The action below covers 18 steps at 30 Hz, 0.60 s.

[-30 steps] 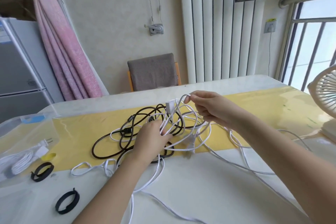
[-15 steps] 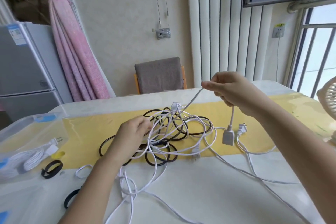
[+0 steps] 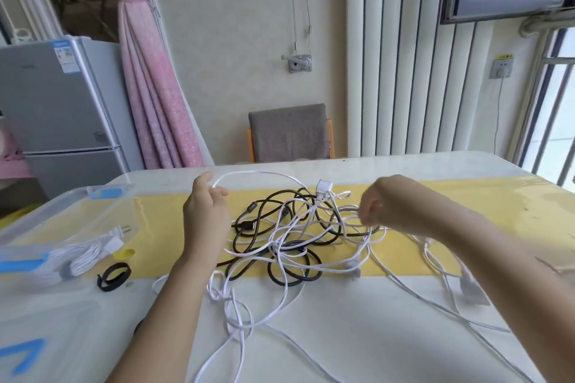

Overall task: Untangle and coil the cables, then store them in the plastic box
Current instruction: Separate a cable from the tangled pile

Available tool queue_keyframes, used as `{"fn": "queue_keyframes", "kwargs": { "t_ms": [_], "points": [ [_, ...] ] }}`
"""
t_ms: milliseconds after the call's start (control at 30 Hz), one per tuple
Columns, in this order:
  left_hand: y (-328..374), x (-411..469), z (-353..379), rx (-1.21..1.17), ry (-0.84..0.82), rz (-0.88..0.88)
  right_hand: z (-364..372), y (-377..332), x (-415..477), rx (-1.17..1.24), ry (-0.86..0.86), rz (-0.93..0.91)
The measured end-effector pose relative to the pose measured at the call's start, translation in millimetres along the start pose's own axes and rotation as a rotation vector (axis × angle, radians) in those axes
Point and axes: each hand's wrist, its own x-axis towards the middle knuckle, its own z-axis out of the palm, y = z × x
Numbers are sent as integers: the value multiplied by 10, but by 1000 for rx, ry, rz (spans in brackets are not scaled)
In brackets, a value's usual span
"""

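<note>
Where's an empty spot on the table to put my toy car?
Bare yellow mat at the far right, past the right hand; also between the plastic box and left hand. The middle is crowded with tangled cables, and white loops trail over the near edge.

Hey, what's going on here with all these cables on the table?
A person is working apart a tangle of white and black cables on the table. Their left hand pinches a loop of white cable pulled out to the left. The right hand is curled at the tangle's right side, too blurred to show a grip. One coiled cable already lies in the plastic box, with a black strap beside it.
</note>
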Motion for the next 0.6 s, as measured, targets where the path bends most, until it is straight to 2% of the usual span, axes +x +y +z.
{"fn": "queue_keyframes", "kwargs": {
  "t_ms": [67, 167, 300, 333, 367, 433, 467, 500, 533, 600],
  "points": [
    [-24, -3, 36, 83, -101, -19, 29, -133, -4, 158, 80, -75],
    [-81, -12, 71, 253, -161, 7, 162, -396, 43, 224, 55, -201],
    [-63, -7, -6, 269, -149, 35, 607, -796, 183, 182, 69, -273],
    [-48, 6, -37, 258, -211, 39, 739, -869, 210, 111, 62, -247],
    [-13, 6, -65, 243, -346, 22, 850, -908, 229, 35, 54, -215],
    [68, -60, -92, 195, -751, -57, 989, -912, 278, -56, 26, -158],
    [76, -103, -93, 188, -927, -99, 1001, -889, 291, -49, 7, -131],
    [61, -134, -86, 188, -1024, -123, 992, -845, 293, 1, -3, -115],
    [29, -135, -75, 181, -1033, -121, 980, -798, 282, 80, -14, -103],
    [-81, -69, -54, 147, -872, -75, 980, -732, 222, 240, -5, -114]
  ]
}}
